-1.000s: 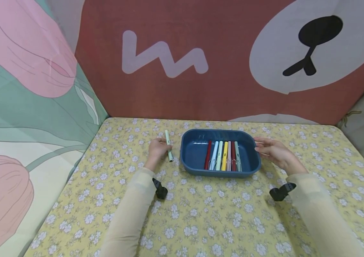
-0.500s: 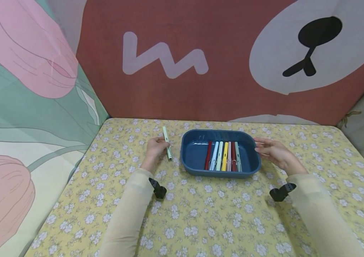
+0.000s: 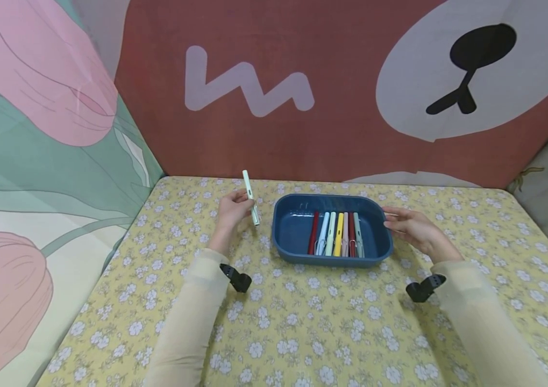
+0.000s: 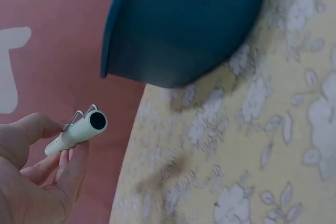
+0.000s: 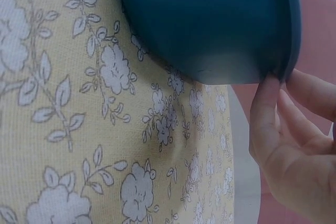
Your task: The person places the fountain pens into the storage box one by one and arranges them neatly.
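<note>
A pale green pen point(image 3: 249, 194) with a wire clip is raised above the table, left of the blue tray point(image 3: 298, 260). My left hand point(image 3: 232, 213) pinches it between thumb and fingers. In the left wrist view the pen's round dark end point(image 4: 97, 120) faces the camera, with the clip on top. Several pens, among them a yellow pen point(image 3: 339, 235), lie side by side in the tray. At the tray's right end, my right hand point(image 3: 414, 231) grips the rim. The right wrist view shows thumb and fingers at the tray's lip point(image 5: 295, 30).
A yellow flowered cloth point(image 3: 303, 322) covers the table. A printed curtain with a bear point(image 3: 341, 145) rises behind the far edge, and a flower-patterned panel point(image 3: 51, 183) stands on the left. Each wrist carries a small black camera point(image 3: 237, 278).
My left hand has lifted the pale green pen up and away from me. The right hand and the tray have stayed in place.
</note>
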A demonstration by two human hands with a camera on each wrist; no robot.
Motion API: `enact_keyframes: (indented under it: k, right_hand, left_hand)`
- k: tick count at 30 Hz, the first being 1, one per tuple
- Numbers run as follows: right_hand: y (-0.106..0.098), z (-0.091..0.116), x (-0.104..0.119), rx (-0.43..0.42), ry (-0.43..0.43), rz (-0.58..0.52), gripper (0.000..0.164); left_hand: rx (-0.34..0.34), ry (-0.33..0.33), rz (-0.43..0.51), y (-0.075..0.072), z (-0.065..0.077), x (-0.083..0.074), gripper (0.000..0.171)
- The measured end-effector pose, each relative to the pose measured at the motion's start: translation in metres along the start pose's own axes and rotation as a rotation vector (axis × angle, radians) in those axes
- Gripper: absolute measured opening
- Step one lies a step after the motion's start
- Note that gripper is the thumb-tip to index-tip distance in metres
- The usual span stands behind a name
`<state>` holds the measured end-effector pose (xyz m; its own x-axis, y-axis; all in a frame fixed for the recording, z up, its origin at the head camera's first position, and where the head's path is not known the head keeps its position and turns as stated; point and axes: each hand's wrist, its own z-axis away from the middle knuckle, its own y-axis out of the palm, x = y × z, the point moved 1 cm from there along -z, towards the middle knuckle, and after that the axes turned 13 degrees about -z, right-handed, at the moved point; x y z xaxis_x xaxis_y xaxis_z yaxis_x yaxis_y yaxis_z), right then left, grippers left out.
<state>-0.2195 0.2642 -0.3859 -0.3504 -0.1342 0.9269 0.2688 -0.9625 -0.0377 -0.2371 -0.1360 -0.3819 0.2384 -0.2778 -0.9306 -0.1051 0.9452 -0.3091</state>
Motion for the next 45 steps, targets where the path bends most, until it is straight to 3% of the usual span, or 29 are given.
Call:
enact_keyframes:
  k: [11,23,35,45]
  right_hand:
    - [0.000,-0.001,-0.001,-0.005,0.007,0.017,0.066]
    - [0.000,-0.001,-0.002,-0.006,0.006,0.007,0.066]
    - [-0.001,-0.002,-0.001,0.000,0.004,0.009,0.067]
    - [-0.002,-0.002,-0.002,0.006,0.004,0.017,0.067]
  left_hand:
    - [0.008,0.021,0.048,0.008,0.005,-0.017,0.048]
    - [0.084,0.083,0.011,0.034,0.014,-0.025,0.047]
    - [0.199,0.141,-0.139,0.059,0.021,-0.025,0.047]
    - [0.279,0.204,-0.281,0.071,0.024,-0.022,0.048]
